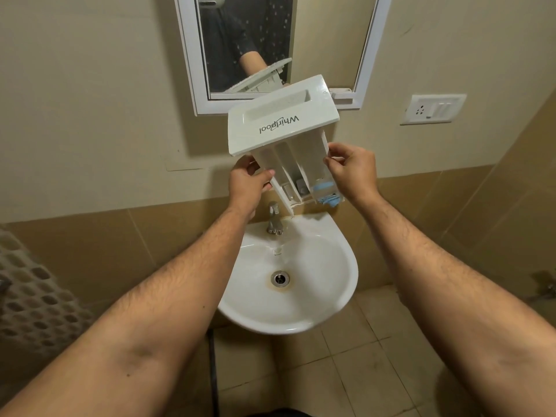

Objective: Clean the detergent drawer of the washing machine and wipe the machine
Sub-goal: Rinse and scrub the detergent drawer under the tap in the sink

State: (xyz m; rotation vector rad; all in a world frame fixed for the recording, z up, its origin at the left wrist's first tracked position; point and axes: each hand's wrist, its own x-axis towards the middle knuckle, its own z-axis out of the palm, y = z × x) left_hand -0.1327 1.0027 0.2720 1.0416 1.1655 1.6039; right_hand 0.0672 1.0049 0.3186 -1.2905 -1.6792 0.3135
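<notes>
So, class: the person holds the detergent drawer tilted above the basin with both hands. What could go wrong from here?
1. The detergent drawer is pinched only at its side walls by the left hand and right hand; it could slip and strike the tap or sink.
2. The blue insert at its low end might fall out.
3. Tilted, its runoff may drip outside the sink.

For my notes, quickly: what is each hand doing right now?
Left hand: closed on the left side of the drawer.
Right hand: closed on the drawer's right side.
</notes>
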